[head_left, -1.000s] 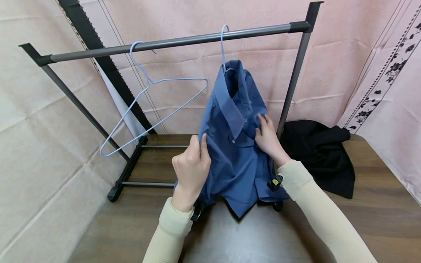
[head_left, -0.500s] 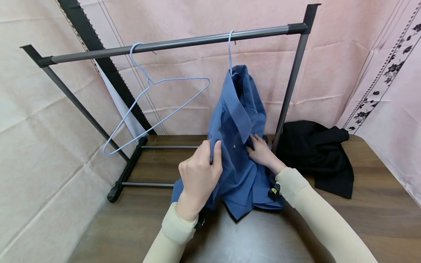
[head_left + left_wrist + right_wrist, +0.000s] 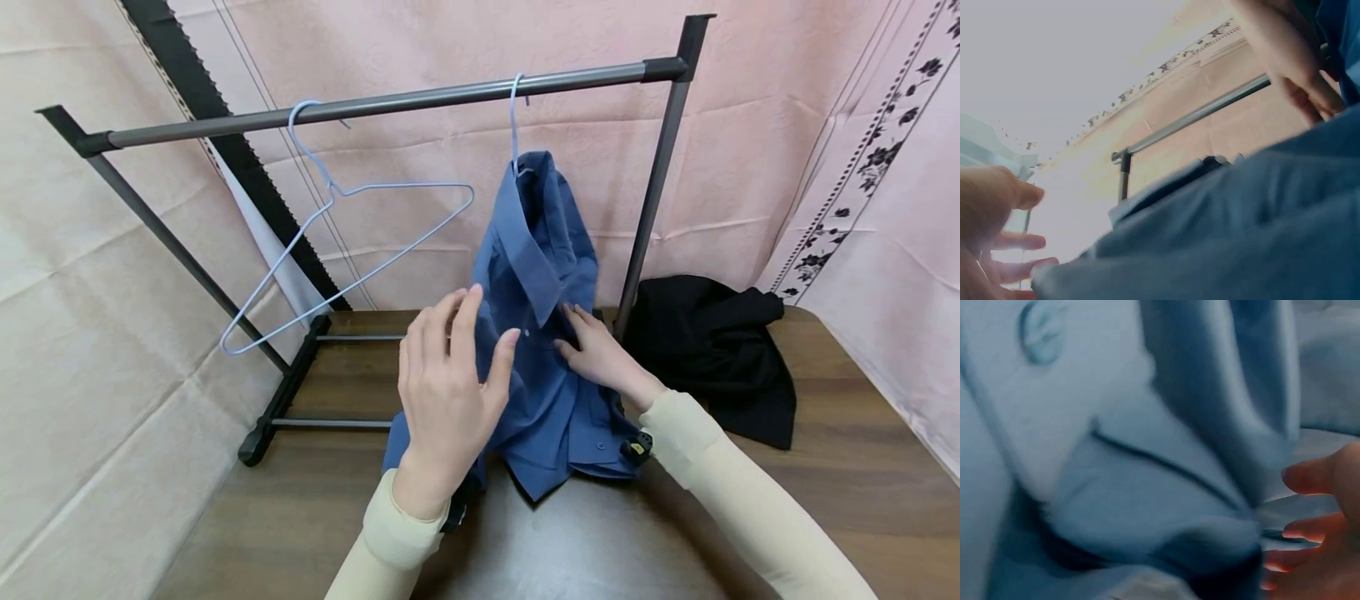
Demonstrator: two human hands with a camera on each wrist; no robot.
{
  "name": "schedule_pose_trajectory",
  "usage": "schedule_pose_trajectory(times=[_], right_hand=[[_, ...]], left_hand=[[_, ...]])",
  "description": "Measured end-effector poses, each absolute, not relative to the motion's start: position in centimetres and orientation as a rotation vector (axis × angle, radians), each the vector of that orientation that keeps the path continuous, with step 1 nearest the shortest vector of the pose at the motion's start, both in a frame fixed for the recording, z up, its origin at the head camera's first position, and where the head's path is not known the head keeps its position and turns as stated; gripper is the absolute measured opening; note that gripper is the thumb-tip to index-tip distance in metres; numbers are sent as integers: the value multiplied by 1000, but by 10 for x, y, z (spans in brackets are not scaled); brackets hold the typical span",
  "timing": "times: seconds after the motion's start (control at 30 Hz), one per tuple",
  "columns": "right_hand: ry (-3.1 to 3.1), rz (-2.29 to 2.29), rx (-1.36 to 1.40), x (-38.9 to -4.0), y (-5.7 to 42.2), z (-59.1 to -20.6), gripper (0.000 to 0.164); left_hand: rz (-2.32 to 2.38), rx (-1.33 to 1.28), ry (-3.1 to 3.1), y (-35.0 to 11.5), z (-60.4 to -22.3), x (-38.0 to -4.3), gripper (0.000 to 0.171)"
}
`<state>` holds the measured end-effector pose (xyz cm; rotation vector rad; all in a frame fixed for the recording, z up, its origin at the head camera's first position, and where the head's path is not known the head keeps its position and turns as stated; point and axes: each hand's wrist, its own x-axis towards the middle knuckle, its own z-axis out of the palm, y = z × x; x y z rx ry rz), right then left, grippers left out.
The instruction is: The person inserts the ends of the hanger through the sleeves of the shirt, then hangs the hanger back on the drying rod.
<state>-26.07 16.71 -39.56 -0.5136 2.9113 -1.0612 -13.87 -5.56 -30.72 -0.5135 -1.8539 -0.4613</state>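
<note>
A blue collared shirt hangs from the rack on a light-blue hanger, its lower part bunched on the table. My left hand is raised in front of the shirt's left side, fingers spread and thumb apart, holding nothing. In the left wrist view, the fingertips of that hand are close to the cloth's edge. My right hand is at the shirt front below the collar, fingers extended against the fabric. Thumb and fingers of this hand appear apart beside the cloth in the right wrist view.
A dark metal rack stands on the wooden table. Left of the shirt hangs a bare light-blue wire hanger. Black folded cloth lies at the right behind my right arm. A pink curtain covers the back.
My left hand has let go of the shirt's side and spread its fingers. My right hand has slid down and inward along the shirt front. The shirt's upper part hangs slightly lower.
</note>
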Motion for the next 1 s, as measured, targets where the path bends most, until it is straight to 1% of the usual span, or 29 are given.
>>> schedule_pose_trajectory(times=[0.1,0.23,0.37,0.5,0.63,0.8,0.9,1.0], right_hand=[[2965,-1130,-594,-251,170,-380,62],[3082,-1240,-772,-237,178,-360,49],[3224,-1338,-982,-224,191,-343,39],[3363,-1463,-1066,-217,207,-329,33],[3494,-1665,-971,-213,224,-320,28],[3593,-1875,-692,-209,243,-311,24],[3657,-1903,-533,-212,260,-313,25],[3721,-1867,-372,-219,284,-326,26]], left_hand=[[-458,-625,-1738,-49,-301,-135,42],[-488,-816,-1645,-36,-297,-134,36],[-558,-969,-1688,-22,-298,-138,38],[-540,-1017,-1744,-5,-305,-151,42],[-486,-1022,-1789,13,-315,-167,43],[-547,-1042,-1863,36,-325,-182,43],[-607,-1058,-1944,48,-330,-192,43],[-714,-1078,-2041,60,-338,-204,44]])
